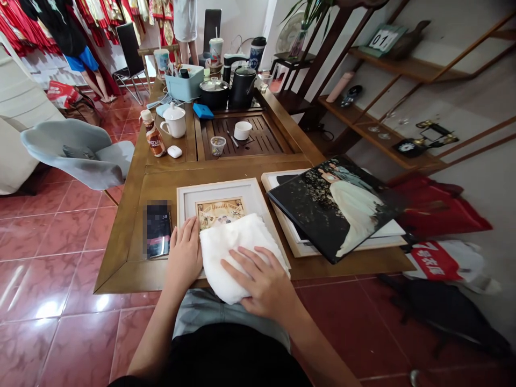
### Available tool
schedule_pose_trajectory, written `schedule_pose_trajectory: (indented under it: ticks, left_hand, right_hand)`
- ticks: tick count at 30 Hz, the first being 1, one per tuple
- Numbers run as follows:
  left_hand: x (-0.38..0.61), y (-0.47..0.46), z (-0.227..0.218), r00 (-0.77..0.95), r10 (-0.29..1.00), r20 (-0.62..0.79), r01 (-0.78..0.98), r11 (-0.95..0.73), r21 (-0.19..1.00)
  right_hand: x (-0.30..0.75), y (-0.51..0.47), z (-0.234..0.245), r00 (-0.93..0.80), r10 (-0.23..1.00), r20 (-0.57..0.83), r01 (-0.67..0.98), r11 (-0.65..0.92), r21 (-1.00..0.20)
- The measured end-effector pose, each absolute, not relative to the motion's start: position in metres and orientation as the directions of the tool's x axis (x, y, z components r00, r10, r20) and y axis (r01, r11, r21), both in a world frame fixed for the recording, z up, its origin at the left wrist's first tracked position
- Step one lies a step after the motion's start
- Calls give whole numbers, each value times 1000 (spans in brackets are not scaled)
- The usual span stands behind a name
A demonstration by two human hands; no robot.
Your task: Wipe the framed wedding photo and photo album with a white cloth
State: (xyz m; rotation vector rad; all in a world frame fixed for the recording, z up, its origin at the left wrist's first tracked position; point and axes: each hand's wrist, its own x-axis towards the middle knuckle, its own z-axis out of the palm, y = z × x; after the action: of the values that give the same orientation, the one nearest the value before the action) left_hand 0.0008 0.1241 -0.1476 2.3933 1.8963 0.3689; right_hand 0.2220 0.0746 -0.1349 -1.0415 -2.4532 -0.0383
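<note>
A folded white fluffy cloth lies over the lower part of a light wooden picture frame. My right hand rests on the cloth with its fingers spread, pressing it against the frame. With fingers extended, my left hand lies flat along the frame's left side, next to the cloth. Inside the frame a small decorated picture shows above the cloth; its lower part is covered. Left of my left hand is a dark phone, lying on the wooden table.
On the right, a large photo panel lies tilted over more frames. Farther back stand a bottle, a white lidded mug, a small white cup and a black kettle. A grey chair is at left; two people stand behind.
</note>
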Motion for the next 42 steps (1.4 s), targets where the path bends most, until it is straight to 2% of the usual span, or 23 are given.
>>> schedule_pose_trajectory:
  ticks: [6, 12, 21, 28, 38, 42]
  left_hand:
    - [3, 124, -148, 199, 965, 169, 954, -230, 192]
    - [4, 122, -149, 191, 965, 181, 954, -225, 195]
    - [6, 121, -146, 188, 967, 174, 959, -219, 178]
    - [7, 121, -144, 59, 981, 185, 978, -94, 187]
    - [7, 123, -146, 148, 971, 187, 971, -178, 157]
    - [6, 123, -149, 197, 956, 218, 959, -234, 161]
  right_hand:
    - [245, 80, -135, -548, 689, 474, 698, 689, -194]
    - [263, 78, -135, -500, 728, 469, 752, 634, -182]
    - [229, 82, -137, -558, 662, 500, 693, 703, -157]
    - [232, 84, -137, -573, 665, 479, 675, 714, -186]
    - [235, 85, -135, -571, 665, 482, 671, 716, -192]
    - [249, 86, -134, -504, 716, 483, 740, 646, -186]
